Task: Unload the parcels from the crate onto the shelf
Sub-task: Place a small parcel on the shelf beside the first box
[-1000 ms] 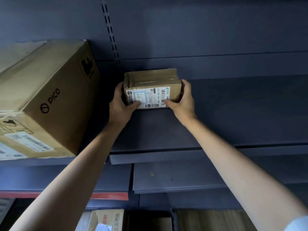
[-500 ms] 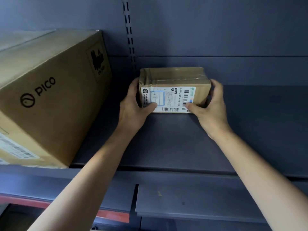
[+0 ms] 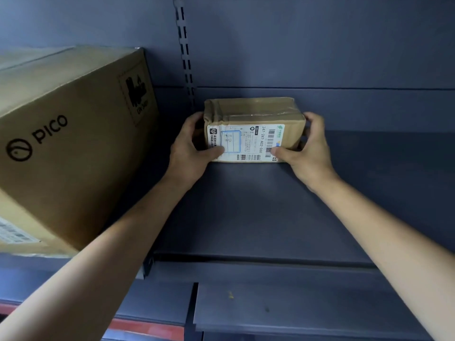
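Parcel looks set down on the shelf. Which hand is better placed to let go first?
Right, probably. The right hand has bare shelf beside it; the left hand sits between parcel and PICO box.

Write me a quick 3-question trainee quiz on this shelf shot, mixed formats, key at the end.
1. True or false: the small parcel sits on the shelf with its printed label facing the camera.
2. Multiple choice: how do the hands hold the small parcel? A) left hand only. B) left hand and right hand, one at each end, thumbs on the label face. C) neither hand touches it.
3. Fill in: the word printed on the large box to the parcel's left is ____.

Key: 1 true; 2 B; 3 PICO.
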